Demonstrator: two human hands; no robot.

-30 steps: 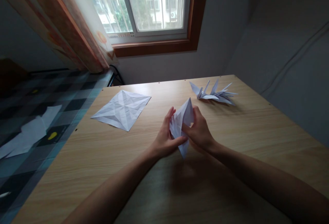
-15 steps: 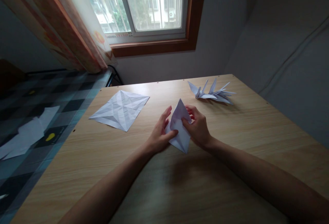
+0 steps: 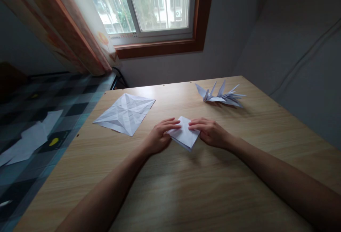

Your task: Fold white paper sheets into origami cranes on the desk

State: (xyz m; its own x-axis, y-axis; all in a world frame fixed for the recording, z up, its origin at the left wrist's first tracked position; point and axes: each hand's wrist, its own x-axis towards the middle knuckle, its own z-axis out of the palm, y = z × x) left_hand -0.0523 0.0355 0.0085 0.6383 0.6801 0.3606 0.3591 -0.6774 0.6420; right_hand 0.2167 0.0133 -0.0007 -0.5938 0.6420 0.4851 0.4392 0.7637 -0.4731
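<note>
Left hand point(image 3: 160, 136) and right hand point(image 3: 210, 131) both on a folded paper packet point(image 3: 186, 136)

Wooden table point(image 3: 173, 189) first, being the big thing: the packet's roughly midway between its left and right edges. Both hands look half open, fingers stretched over the packet's two side corners. Thumbs are hidden, so can't tell if they're pinching it.

Handling-wise, I'd bet the whole packet's nearly weightless, stiffer where layers stack, and slidey on smooth wood. Flat fingers at the side corners seems the best hold. Layers part a little toward the near tip, so that'd crumple easiest imo.

Counts, biggest down: one table; loose white paper point(image 3: 33, 138) on the checked cover point(image 3: 90, 86) past the left edge (overlapping, can't count it); one creased sheet point(image 3: 126, 113) by the far left corner; one spiky paper clump point(image 3: 221, 100) by the far right corner, pieces too tangled to count; one packet.
</note>
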